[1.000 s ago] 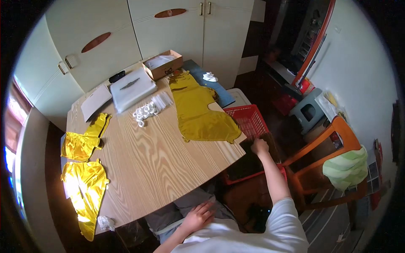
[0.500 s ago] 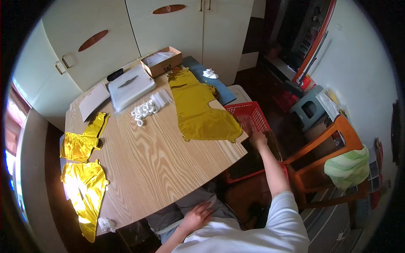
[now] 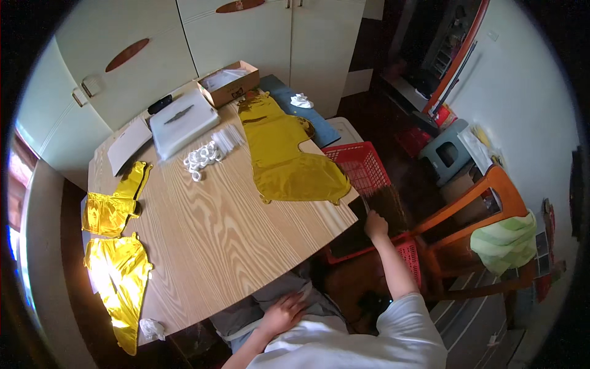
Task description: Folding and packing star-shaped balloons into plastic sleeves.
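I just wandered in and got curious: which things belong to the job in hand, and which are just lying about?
Probably the job:
Red basket, beside the right hand
Large gold foil piece, near that hand

Probably just lying about:
Wooden chair
Green-and-white cloth on it
Grey-blue stool

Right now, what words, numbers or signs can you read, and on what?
None I can read.
Cardboard box: dark mark on its side, too small to read.
Clear plastic stack: dark shape on top, too blurred to tell if it's writing.
Big gold foil piece: no writing visible.
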A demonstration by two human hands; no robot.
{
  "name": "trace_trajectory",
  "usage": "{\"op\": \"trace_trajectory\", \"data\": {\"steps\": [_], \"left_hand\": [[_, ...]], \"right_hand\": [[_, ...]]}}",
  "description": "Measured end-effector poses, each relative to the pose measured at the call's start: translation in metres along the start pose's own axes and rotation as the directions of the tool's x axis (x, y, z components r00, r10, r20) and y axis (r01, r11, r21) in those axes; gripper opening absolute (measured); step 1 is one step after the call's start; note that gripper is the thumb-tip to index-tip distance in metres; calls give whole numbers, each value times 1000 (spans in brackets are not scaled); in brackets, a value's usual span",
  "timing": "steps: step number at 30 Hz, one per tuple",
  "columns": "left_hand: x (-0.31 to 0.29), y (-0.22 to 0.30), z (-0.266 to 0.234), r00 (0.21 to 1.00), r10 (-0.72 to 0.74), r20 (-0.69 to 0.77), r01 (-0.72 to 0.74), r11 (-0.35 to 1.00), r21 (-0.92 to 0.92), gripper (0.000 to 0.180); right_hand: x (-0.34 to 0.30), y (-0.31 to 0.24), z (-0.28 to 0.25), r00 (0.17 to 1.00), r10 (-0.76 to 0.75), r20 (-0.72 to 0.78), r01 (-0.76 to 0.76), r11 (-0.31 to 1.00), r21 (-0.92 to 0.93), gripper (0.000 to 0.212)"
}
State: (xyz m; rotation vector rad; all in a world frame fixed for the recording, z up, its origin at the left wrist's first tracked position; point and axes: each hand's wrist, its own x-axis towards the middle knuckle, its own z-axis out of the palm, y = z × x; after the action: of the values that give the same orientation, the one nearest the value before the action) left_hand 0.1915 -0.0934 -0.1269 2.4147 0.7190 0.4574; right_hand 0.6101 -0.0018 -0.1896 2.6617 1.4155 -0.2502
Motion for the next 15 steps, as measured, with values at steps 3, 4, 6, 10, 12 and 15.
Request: {"op": "trace_trajectory", "data": {"steps": [3,4,6,10,12,15], "left_hand": [[1,-1,-1,1000,6,7,-6,1000,15,24],[-1,-2,0,1000,7,8,-7,1000,25,24],[-1,-1,1,1000,-5,11,5,999,35,23],[-2,0,1,998,-52,24,51,998,33,22],[-3,-1,3,998,-58,27,57,998,26,22],[-1,-6,5,999,-45,20,45,999,-10,22]], "right_hand": [[26,4,21,999,1,-32,2,998,68,21],[32,6,23,1000,3,-11,-2,996,86,20],[43,10,29,999,7,33,-11,993,120,19],[57,27,53,992,81,-92,-77,996,45,13],[60,40,63,961,123,-250,-122,992,18,13],[70,61,70,941,116,-319,-160,980,-117,16]]}}
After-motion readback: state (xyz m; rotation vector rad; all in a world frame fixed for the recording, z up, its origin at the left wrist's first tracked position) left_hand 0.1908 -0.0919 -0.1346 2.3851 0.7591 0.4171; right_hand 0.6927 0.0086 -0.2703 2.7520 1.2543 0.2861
